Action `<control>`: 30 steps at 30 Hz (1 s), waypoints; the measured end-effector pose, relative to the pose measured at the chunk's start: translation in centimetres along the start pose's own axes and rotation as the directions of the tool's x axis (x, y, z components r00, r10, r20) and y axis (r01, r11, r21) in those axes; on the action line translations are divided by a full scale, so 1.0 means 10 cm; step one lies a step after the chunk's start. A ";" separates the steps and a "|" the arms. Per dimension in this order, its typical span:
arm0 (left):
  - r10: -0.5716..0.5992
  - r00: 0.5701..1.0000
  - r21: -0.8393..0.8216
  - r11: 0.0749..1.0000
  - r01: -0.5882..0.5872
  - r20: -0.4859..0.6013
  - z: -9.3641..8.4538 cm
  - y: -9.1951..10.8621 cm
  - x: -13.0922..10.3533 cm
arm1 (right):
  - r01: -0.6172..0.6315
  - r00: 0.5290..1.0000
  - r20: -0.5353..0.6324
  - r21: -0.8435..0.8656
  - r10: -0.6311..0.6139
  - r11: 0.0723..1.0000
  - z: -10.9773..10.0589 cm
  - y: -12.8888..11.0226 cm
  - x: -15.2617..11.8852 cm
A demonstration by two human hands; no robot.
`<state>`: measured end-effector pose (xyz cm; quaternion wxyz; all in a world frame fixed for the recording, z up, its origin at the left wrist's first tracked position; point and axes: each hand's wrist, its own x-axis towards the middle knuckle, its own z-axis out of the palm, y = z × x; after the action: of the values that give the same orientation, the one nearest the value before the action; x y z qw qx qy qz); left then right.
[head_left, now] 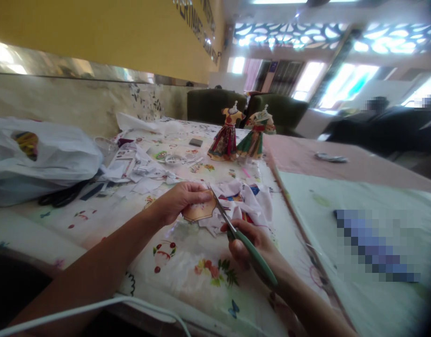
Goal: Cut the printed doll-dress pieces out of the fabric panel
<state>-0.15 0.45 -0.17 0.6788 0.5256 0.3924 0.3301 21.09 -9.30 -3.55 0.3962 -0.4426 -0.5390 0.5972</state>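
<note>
Floral plastic tablecloth (187,302) covers the table, busy underfoot for small cut bits; one dropped on the print would be easy to lose. White plastic bag (68,157) far left, well apart from the hands, low risk. White cord (124,298) crosses the foreground under the left forearm; could snag if that arm pulls back. Scrap heap (262,206) just behind and beside the scissors: a loose fold could slip in between the blades and get snipped by accident. Red doll dress (226,138) and green doll dress (254,140) stand upright further back, out of blade reach.

Hands apart from each other. Right hand (254,239) gripped on the green-handled scissors (257,262); left hand (180,199) pinching the tan piece (201,211), which is over the near side of the heap, blades at its right edge. Tips point up close by the left thumb: main hazard, nicked thumb if the piece turns or the grip slides. Pinch covers part of the outline, so a cut could stray inside it. Cloth or paper, can't tell.
</note>
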 end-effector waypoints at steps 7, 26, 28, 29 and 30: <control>0.008 1.000 0.047 0.999 -0.009 0.019 -0.01 0.04 -0.03 | -0.013 1.000 0.023 0.019 0.012 1.000 -0.02 -0.01 0.01; -0.006 1.000 0.003 1.000 0.006 0.010 0.00 0.03 -0.02 | -0.027 0.999 0.031 -0.049 0.028 0.998 -0.02 -0.03 0.00; 0.000 1.000 -0.001 1.000 0.000 0.017 0.00 0.03 -0.02 | -0.025 0.999 0.031 -0.056 0.027 0.998 -0.03 -0.02 0.00; 0.000 1.000 -0.003 1.000 0.000 0.021 0.00 0.02 -0.02 | -0.025 0.999 0.030 -0.056 0.026 0.998 -0.03 -0.01 0.01; 0.000 1.000 -0.004 1.000 0.000 0.023 -0.01 0.02 -0.02 | -0.023 0.999 0.032 -0.053 0.024 0.998 -0.03 -0.01 0.01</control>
<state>-0.30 0.37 0.08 0.6843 0.5279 0.3840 0.3251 21.34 -9.13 -3.49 0.3686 -0.4495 -0.5556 0.5945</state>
